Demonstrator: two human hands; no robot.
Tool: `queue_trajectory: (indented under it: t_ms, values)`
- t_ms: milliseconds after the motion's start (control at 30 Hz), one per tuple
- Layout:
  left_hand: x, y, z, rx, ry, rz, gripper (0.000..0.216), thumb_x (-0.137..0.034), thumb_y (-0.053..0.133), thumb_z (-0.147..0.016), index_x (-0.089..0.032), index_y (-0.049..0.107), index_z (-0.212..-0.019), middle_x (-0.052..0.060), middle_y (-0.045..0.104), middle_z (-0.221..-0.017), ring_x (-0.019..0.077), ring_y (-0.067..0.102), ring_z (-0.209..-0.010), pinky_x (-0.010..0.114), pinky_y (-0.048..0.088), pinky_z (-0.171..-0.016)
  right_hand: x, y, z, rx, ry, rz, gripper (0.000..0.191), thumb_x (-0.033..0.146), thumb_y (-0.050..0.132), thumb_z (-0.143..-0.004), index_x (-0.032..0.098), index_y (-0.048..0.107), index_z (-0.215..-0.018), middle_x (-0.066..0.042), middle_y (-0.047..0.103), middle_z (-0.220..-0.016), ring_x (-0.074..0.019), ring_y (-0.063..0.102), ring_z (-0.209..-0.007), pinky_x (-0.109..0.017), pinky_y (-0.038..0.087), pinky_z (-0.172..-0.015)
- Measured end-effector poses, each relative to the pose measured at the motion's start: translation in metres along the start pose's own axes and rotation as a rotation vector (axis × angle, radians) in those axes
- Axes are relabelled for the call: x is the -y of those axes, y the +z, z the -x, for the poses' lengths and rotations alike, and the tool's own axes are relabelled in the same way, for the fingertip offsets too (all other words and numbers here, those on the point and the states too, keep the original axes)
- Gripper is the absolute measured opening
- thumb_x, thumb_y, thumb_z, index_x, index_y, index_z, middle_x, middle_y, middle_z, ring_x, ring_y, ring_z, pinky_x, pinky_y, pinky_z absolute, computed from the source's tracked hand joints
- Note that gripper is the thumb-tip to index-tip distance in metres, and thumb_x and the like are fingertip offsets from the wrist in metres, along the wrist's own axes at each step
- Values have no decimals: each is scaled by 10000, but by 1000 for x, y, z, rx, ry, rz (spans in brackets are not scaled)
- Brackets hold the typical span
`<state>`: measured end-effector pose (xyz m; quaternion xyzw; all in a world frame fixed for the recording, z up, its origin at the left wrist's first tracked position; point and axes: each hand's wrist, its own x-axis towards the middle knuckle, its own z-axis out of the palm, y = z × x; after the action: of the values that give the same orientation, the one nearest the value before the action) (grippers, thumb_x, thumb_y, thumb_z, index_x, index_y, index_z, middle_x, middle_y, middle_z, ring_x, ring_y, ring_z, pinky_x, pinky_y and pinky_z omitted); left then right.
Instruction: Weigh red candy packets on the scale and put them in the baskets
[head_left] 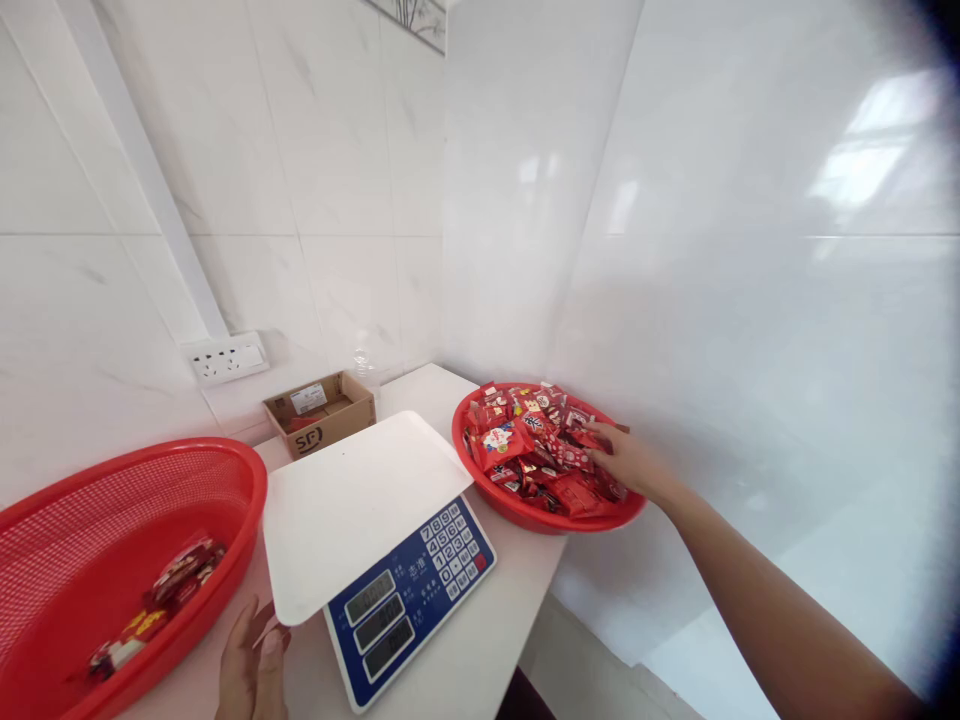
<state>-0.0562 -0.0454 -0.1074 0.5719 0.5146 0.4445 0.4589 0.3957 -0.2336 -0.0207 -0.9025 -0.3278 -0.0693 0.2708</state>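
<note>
My right hand (pixel 626 460) reaches into a red basket (pixel 517 515) at the right, heaped with small wrapped snack packets (pixel 536 440), mostly red. Its fingers are spread and touch the packets at the right side of the heap; no packet is lifted clear. At the lower left, my left hand (pixel 255 665) is held beside the near left corner of a scale's white weighing plate (pixel 367 500), fingers apart, with no object visible in it. Nothing lies on the plate. The scale's blue panel (pixel 412 600) has a keypad and dark displays whose digits I cannot read.
A larger red mesh basket (pixel 251 480) at the left holds a few wrapped packets (pixel 184 575). Behind the scale stands an open cardboard box (pixel 337 415), near a clear plastic bottle (pixel 364 360). The white table (pixel 499 615) ends at the right. Tiled walls rise behind, with a socket (pixel 225 358).
</note>
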Motion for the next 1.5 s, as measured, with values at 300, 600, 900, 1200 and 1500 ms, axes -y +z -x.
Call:
queue_trajectory:
  t_ms: [300,600,900,1200,1500]
  values:
    - [13,-6,-6,12,57,-57,702,-653,447,-816,-250,379,-1387,102,447,-1395,308,531,-1169,506,387,-1026,45,-20,21,-270,13,-167,405,357,358,-882,222,578,-1194,-75,671,-1135,-251,616,-1017,-415,463,-880]
    - [1,-4,4,25,94,-107,611,-612,391,-865,-233,403,-1343,111,466,-1379,288,504,-1199,486,405,-1013,183,39,47,56,-436,-428,425,348,322,-925,204,558,-1247,-77,630,-1234,-217,576,-1135,-375,435,-977]
    - [12,-6,-3,10,97,-70,640,-648,419,-832,-241,421,-1326,103,458,-1384,294,523,-1171,497,391,-1021,195,41,57,280,-620,-28,570,332,506,-852,225,405,-1402,-107,324,-1503,-294,223,-1399,-558,191,-1110]
    - [18,-3,-6,1,67,-45,716,-695,443,-791,-276,391,-1370,90,446,-1398,326,520,-1170,553,363,-1026,66,-19,71,328,-197,215,602,478,454,-832,227,444,-1379,-88,500,-1389,-279,451,-1272,-430,400,-1007]
    - [17,-4,-7,12,78,-34,729,-679,437,-808,-261,357,-1399,104,462,-1380,312,537,-1149,528,395,-1012,76,-9,62,365,-173,420,439,240,413,-832,227,544,-1251,-76,620,-1249,-270,603,-1064,-385,465,-825]
